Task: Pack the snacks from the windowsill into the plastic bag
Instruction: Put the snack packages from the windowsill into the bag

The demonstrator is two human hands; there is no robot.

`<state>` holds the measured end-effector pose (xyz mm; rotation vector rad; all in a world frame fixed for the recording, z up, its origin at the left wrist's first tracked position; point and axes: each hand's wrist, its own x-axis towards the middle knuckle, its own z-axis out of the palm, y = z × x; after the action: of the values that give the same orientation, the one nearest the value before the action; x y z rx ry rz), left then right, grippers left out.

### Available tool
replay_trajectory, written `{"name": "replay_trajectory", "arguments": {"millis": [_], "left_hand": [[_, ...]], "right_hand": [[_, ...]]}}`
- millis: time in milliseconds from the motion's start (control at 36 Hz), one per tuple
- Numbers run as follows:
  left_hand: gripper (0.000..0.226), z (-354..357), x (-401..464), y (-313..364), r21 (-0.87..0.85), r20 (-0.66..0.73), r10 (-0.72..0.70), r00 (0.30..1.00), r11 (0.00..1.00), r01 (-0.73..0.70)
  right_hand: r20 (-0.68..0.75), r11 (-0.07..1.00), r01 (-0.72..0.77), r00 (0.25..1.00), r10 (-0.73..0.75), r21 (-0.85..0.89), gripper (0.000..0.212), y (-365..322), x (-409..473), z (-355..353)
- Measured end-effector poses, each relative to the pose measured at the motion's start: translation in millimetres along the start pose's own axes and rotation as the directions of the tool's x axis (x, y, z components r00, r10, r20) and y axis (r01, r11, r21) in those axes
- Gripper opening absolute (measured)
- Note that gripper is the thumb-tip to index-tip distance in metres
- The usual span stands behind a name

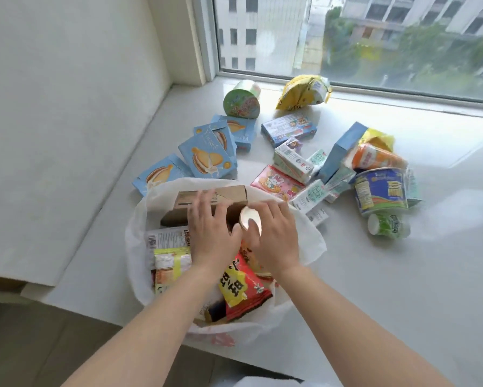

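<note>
The white plastic bag point(307, 238) sits open at the near edge of the windowsill point(402, 275), already stuffed with packets, among them a red-and-yellow snack packet point(240, 286) and a brown cardboard box point(206, 199) lying across its far side. Both hands are inside its mouth: the left hand point(212, 230) lies flat with straight fingers on the brown box, and the right hand point(273, 236) curls around a round, pale-ended can point(248, 219) beside the box. Beyond the bag, blue cake boxes point(204, 155) fan out toward the left wall. A green cup point(241, 103) and a yellow bag point(301, 92) lie near the window. To the right lies a heap of small cartons and a blue-labelled bowl point(381, 191).
</note>
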<state>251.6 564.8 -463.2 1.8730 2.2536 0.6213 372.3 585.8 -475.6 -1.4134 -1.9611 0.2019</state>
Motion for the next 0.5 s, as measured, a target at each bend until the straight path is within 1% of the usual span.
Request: {"name": "replay_trajectory", "arguments": {"millis": [56,111,167,222,306,417,500], "left_hand": [[0.040,7.9,6.0,30.0,-0.072,0.025,0.084,0.996,0.994,-0.082],[0.040,18.0,11.5,60.1,-0.185,0.054,0.161,0.985,0.972,-0.149],[0.038,29.2,14.9,90.1,-0.294,0.128,0.207,0.970,0.942,-0.163],[0.038,40.9,18.0,119.3,-0.355,0.225,0.232,0.946,0.924,-0.142],[0.039,62.6,24.0,157.3,-0.356,0.291,0.273,0.917,0.920,-0.161],[0.041,94.3,37.2,202.3,-0.309,0.353,0.272,0.895,0.937,-0.163],[0.048,119.0,52.0,233.2,-0.251,0.408,0.275,0.870,0.951,-0.183]], "right_hand": [[-0.068,0.998,-0.059,0.996,0.059,-0.005,0.028,24.4,3.7,-17.8],[-0.074,0.988,-0.156,0.985,0.154,-0.013,0.029,51.2,4.1,-35.9],[-0.041,0.967,-0.255,0.966,0.254,-0.024,0.031,79.9,0.8,-53.4],[-0.003,0.941,-0.337,0.942,0.337,-0.034,0.031,109.9,-4.5,-70.5],[0.043,0.902,-0.428,0.902,0.430,-0.054,0.025,154.8,-12.1,-94.7],[0.105,0.851,-0.520,0.844,0.526,-0.076,0.024,211.9,-12.2,-120.5],[0.157,0.828,-0.549,0.813,0.560,-0.111,0.022,256.7,-7.8,-132.5]]}}
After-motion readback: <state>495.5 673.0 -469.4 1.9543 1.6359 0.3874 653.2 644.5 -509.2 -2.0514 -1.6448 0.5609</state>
